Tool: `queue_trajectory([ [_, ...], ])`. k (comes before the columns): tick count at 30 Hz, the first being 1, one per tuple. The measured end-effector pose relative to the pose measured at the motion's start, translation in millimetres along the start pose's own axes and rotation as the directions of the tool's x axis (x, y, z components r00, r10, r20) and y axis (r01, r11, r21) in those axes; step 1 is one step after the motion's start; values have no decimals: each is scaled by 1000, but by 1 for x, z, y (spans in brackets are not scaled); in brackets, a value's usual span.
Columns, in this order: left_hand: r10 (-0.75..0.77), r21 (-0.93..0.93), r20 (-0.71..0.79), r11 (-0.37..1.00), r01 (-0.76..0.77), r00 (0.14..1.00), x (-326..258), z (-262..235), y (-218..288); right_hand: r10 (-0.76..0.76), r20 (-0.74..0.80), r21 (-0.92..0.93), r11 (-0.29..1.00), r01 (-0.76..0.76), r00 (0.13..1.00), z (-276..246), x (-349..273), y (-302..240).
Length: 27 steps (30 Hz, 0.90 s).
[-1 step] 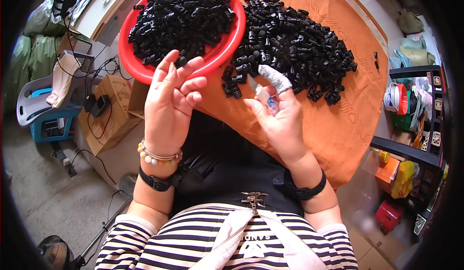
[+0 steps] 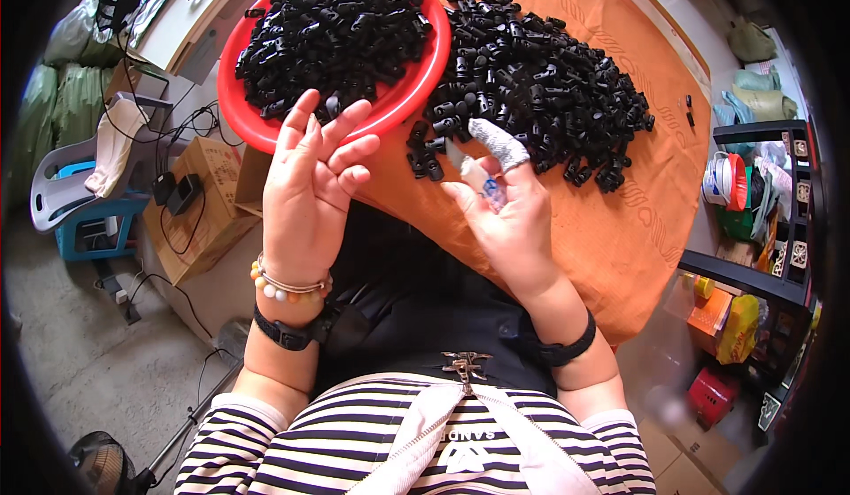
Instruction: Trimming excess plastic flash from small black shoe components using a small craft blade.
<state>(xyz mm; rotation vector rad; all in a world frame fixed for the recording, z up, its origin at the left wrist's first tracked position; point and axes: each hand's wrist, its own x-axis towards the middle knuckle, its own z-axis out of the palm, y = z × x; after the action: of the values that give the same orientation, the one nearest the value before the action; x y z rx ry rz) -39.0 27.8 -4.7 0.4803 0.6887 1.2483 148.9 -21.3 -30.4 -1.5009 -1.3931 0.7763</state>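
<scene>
My left hand (image 2: 310, 172) is held palm up, fingers apart, with nothing visible in it. Its fingertips are over the near rim of a red plastic basin (image 2: 232, 105), which is heaped with small black plastic cord locks (image 2: 336, 34). Between thumb and fingers, my right hand (image 2: 513, 220) grips a small pointed blade (image 2: 479, 179) with a whitish wrapped handle marked in blue. A grey cloth finger sleeve (image 2: 501, 143) covers its index finger. Just beyond this hand lies a loose pile of the same black cord locks (image 2: 549, 88).
An orange cloth (image 2: 611, 256) covers the table. Left of it stand a cardboard box (image 2: 208, 220) with cables on it and a grey chair (image 2: 75, 176). A dark shelf rack (image 2: 753, 274) with bags is at the right; a fan (image 2: 102, 461) stands at lower left.
My right hand has shifted slightly left with the blade in it. My left hand has barely moved.
</scene>
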Motion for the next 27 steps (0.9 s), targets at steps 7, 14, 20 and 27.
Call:
queue_trajectory([
  [7,-103,48,52,994,101,993,0,-6,-6,-64,29,-201,977,68,998,11,9,-6],
  [14,-256,165,104,957,237,961,-3,-2,-16,-77,-13,-194,978,73,997,6,12,0],
  [20,-285,245,110,936,252,952,-7,8,-24,24,-19,145,989,-21,1000,-6,6,2],
  [27,-361,342,153,893,293,920,-12,19,-28,46,121,321,944,-84,992,-23,-4,-16],
])
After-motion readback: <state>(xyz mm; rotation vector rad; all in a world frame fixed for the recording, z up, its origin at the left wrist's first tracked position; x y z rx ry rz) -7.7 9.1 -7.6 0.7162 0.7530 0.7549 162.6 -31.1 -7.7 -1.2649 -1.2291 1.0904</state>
